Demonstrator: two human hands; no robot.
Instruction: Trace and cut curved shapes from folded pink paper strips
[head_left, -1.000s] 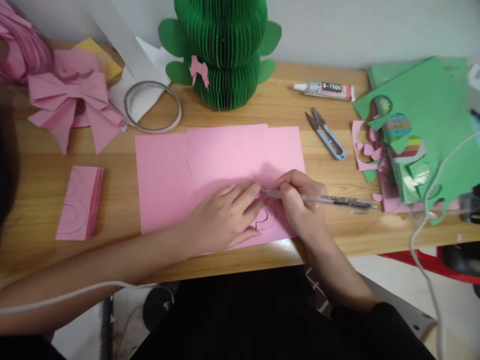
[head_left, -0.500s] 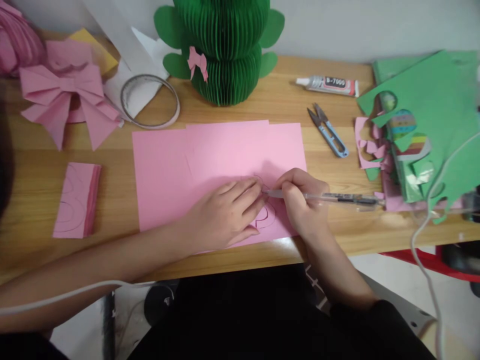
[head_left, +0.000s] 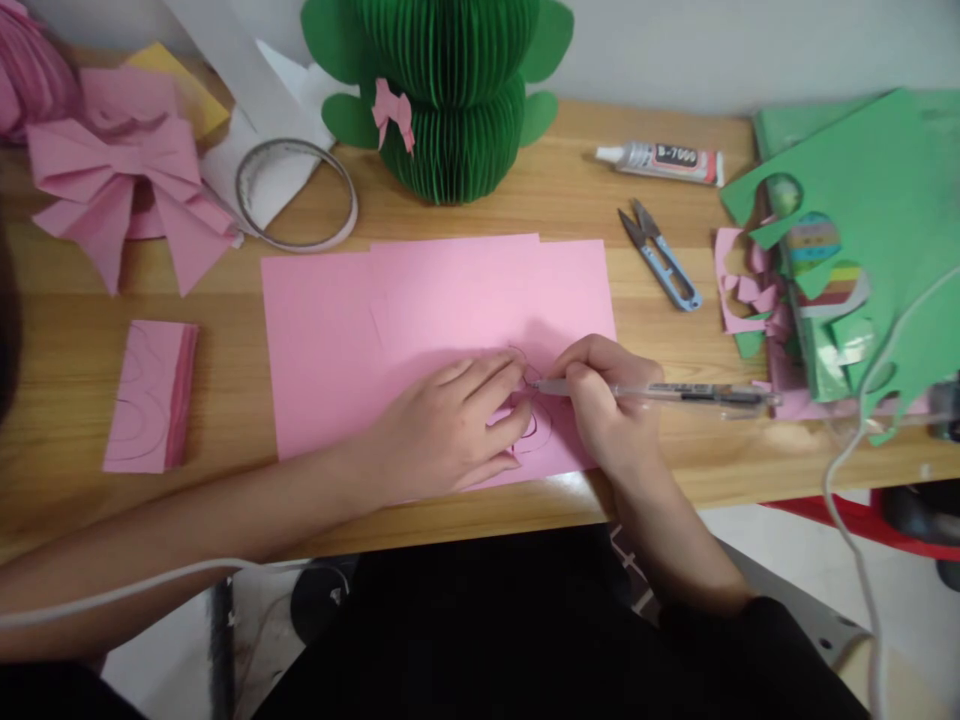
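- At centre, pink paper (head_left: 450, 295) is being pressed flat by the left hand (head_left: 465, 420), its fingers slightly apart.
- Right of centre, a pen (head_left: 675, 392) is being clamped in the fingers of the right hand (head_left: 615, 405).
- Upper right, the tabletop (head_left: 559, 190) is being occupied by blue snips (head_left: 660, 270).

Overlapped pink sheets (head_left: 457, 290), marked with dark curves (head_left: 535, 428), are laid flat on a wooden table (head_left: 232, 360). A translucent pen (head_left: 682, 394) (rear end turned right) is held, tip at the curves.
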